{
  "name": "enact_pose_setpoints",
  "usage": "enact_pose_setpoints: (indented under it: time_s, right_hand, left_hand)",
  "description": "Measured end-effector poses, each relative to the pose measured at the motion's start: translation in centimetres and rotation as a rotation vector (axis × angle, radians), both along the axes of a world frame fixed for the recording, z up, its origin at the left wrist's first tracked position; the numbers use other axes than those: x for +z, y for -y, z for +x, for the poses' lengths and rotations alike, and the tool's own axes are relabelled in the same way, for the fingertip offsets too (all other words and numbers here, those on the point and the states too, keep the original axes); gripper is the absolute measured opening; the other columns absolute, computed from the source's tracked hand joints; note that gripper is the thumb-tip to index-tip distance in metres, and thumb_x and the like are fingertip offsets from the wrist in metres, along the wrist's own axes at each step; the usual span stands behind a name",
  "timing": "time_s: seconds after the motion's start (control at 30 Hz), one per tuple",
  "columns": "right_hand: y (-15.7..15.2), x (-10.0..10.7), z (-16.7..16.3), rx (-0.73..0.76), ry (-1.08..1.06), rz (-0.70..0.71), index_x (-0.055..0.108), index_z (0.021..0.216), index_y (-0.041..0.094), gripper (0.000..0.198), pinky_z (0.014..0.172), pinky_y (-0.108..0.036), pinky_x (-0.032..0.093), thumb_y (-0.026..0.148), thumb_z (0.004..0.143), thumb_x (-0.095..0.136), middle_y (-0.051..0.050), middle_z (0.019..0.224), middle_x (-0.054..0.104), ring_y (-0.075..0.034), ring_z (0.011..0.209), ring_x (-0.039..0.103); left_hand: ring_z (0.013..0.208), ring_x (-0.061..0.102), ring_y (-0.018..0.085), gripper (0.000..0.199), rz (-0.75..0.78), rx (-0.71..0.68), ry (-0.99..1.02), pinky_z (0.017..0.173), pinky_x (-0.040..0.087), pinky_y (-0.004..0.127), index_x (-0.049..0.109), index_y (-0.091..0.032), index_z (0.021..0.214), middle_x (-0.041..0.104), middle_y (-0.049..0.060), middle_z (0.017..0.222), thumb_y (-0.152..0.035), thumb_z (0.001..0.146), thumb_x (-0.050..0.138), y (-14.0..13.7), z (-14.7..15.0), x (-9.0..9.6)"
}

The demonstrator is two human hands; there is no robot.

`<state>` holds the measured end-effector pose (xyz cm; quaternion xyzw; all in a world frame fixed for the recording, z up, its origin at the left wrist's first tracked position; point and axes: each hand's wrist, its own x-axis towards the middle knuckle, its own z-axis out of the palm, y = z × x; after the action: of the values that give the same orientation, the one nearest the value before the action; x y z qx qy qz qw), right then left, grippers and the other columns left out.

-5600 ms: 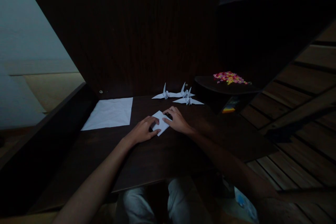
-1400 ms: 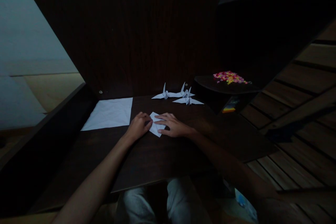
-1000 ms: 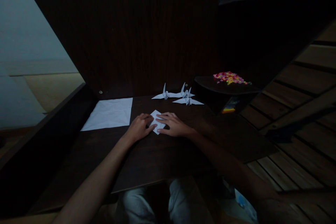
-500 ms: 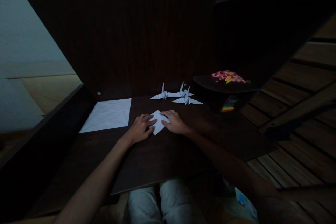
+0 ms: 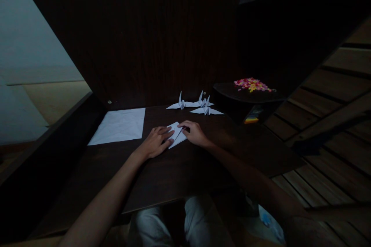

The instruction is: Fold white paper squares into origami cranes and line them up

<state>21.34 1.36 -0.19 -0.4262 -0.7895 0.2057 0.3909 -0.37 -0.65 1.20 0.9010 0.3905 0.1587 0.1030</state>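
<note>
A small folded piece of white paper (image 5: 177,139) lies on the dark table in front of me. My left hand (image 5: 156,141) rests on its left side with the fingers stretched out flat. At the paper's upper right, my right hand (image 5: 195,133) has its thumb and index finger pinched at the edge of a flap. Behind the paper stand three white origami cranes, one at the left (image 5: 176,105), one in the middle (image 5: 191,104) and one in front at the right (image 5: 213,111).
A larger sheet of white paper (image 5: 120,125) lies flat at the left of the table. On the right, a raised dark shelf (image 5: 226,92) holds a pile of small pink, red and yellow pieces (image 5: 252,84). A tall dark panel (image 5: 145,46) rises behind the table.
My right hand has gone from lying spread on the folded paper to pinching its right edge. A flap of the paper now shows shifted to the right. My left hand stays about where it was.
</note>
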Motion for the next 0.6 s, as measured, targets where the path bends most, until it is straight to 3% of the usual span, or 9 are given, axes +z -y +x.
enact_pose_setpoints:
  time_s: [0.23, 0.43, 0.6]
  right_hand:
    - [0.5, 0.6, -0.2, 0.006, -0.015, 0.084, 0.068, 0.099, 0.017, 0.019, 0.079, -0.032, 0.047, 0.019, 0.081, 0.061, -0.006, 0.09, 0.068, -0.018, 0.085, 0.059]
    - [0.8, 1.0, -0.3, 0.019, 0.078, 0.095, 0.066, 0.104, 0.019, 0.022, 0.084, -0.036, 0.044, 0.023, 0.083, 0.06, -0.007, 0.096, 0.067, -0.02, 0.091, 0.054]
    - [0.7, 0.5, -0.3, 0.019, 0.173, 0.01, 0.06, 0.118, 0.017, 0.034, 0.095, -0.04, 0.039, 0.021, 0.085, 0.056, -0.01, 0.112, 0.063, -0.022, 0.105, 0.049]
  left_hand:
    - [0.129, 0.044, 0.028, 0.062, -0.054, -0.048, 0.095, 0.111, 0.022, 0.053, 0.054, -0.022, 0.128, 0.053, 0.012, 0.136, -0.057, 0.077, 0.06, 0.5, 0.7, 0.3]
    - [0.118, 0.055, 0.021, 0.034, -0.107, -0.058, 0.25, 0.111, 0.029, 0.045, 0.061, -0.021, 0.117, 0.064, 0.007, 0.123, -0.038, 0.093, 0.043, 0.4, 1.2, 0.1]
    - [0.111, 0.06, 0.022, 0.027, -0.123, -0.007, 0.367, 0.102, 0.042, 0.039, 0.064, -0.019, 0.109, 0.067, 0.008, 0.115, -0.031, 0.089, 0.051, 0.1, 1.0, -0.1]
